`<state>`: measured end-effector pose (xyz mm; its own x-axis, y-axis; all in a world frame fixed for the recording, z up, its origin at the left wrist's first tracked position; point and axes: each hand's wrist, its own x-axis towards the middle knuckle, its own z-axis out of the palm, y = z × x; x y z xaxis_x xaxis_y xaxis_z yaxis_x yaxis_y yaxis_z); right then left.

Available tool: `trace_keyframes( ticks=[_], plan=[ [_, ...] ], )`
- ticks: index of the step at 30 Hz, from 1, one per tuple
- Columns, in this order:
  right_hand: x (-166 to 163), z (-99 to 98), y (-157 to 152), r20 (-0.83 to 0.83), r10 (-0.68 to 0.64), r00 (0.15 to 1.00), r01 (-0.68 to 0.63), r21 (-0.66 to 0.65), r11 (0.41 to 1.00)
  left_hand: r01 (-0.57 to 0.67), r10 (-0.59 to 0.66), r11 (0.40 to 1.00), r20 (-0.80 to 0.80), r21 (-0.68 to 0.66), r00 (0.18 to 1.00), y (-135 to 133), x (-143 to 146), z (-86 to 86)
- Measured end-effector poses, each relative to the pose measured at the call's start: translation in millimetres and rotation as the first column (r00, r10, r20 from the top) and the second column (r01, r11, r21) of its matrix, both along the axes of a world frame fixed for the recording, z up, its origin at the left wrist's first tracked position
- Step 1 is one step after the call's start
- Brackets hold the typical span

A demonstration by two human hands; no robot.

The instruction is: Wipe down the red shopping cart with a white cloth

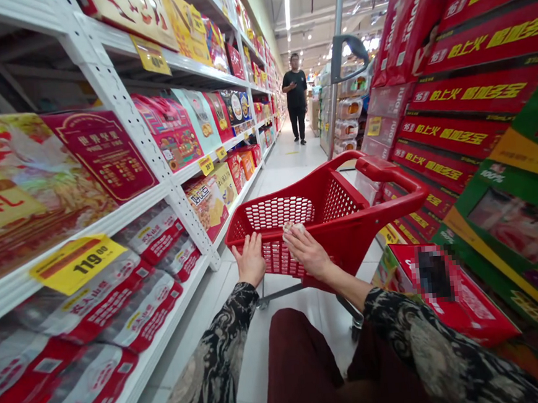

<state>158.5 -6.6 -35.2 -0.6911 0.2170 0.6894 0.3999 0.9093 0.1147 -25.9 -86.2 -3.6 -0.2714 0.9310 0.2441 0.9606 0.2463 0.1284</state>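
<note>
A red plastic shopping cart (344, 214) stands tilted in the aisle right in front of me, its perforated basket facing me. My left hand (250, 260) grips the near rim of the basket, fingers curled over the edge. My right hand (306, 248) presses a small pale cloth (293, 228) against the same rim, fingers closed on it. The cart's handle (390, 176) curves away on the right side.
White shelves (125, 206) of boxed goods and yellow price tags run along the left. Stacked red and green cartons (477, 123) line the right, a red box (453, 299) nearest. A person in black (296, 97) stands far down the white-tiled aisle.
</note>
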Motion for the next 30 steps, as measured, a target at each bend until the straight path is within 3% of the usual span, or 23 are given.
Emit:
trace_keyframes(
  ticks=[2, 6, 8, 10, 13, 17, 20, 26, 28, 30],
  plan=[
    [-5, -16.9, 2, 0.079, 0.027, 0.997, -0.027, -0.003, 1.0, 0.026, -0.026, 1.0, 0.001, -0.013, 1.0, -2, -1, 1.8],
    [6, -71.9, -4, 0.216, 0.075, 0.974, -0.07, -0.031, 0.997, 0.101, -0.1, 0.994, 0.018, -0.037, 0.995, -5, -14, 3.8],
    [9, -86.6, -8, 0.235, 0.09, 0.968, -0.079, -0.055, 0.995, 0.113, -0.113, 0.993, 0.028, -0.033, 0.993, -6, -26, 3.1],
    [4, -82.9, -11, 0.207, 0.115, 0.971, -0.105, -0.062, 0.993, 0.053, -0.052, 0.998, 0.048, -0.027, 0.997, -7, -41, 2.1],
    [-23, -50.4, -11, 0.119, 0.161, 0.98, -0.158, -0.034, 0.987, -0.031, 0.036, 0.998, 0.095, -0.05, 0.995, -7, -57, 2.0],
    [-66, -13.7, -3, 0.071, 0.16, 0.985, -0.161, 0.006, 0.987, 0.001, 0.012, 0.996, 0.153, -0.088, 0.988, -8, -65, 6.7],
    [-81, -24.1, 0, 0.115, 0.16, 0.98, -0.161, -0.006, 0.987, 0.017, 0.002, 0.995, 0.187, -0.098, 0.982, -9, -65, 10.6],
    [-69, -83.6, -14, 0.23, 0.213, 0.95, -0.204, -0.065, 0.977, 0.012, 0.013, 0.995, 0.239, -0.104, 0.971, -13, -66, 11.8],
    [-68, -86.3, -19, 0.238, 0.237, 0.942, -0.227, -0.069, 0.971, 0.016, 0.011, 0.994, 0.245, -0.111, 0.97, -14, -66, 12.5],
    [-76, -75.1, -22, 0.233, 0.28, 0.931, -0.274, -0.057, 0.96, 0.024, 0.007, 0.992, 0.243, -0.124, 0.97, -14, -66, 14.5]
  ],
)
